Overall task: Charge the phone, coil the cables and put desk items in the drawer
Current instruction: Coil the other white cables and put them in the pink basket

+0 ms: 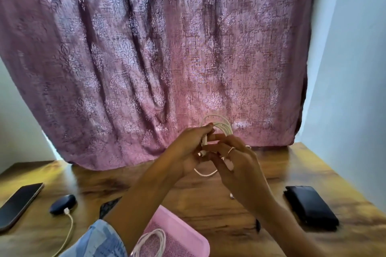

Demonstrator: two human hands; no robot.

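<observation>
Both hands raised together at centre, forearms angled inward; left hand (pixel 188 148) with fingers curled closed, right hand (pixel 236 158) with fingers bent beside it, touching.

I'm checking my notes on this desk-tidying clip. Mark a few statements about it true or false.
1. Both hands hold a white cable coil above the wooden desk. True.
2. The pink mesh tray is empty. False: another coiled white cable lies in it.
3. A black wallet lies at the desk's right. True.
4. The dark phone is in the left hand. False: it lies on the desk, far left.
5. The right hand wears a ring. True.
</observation>
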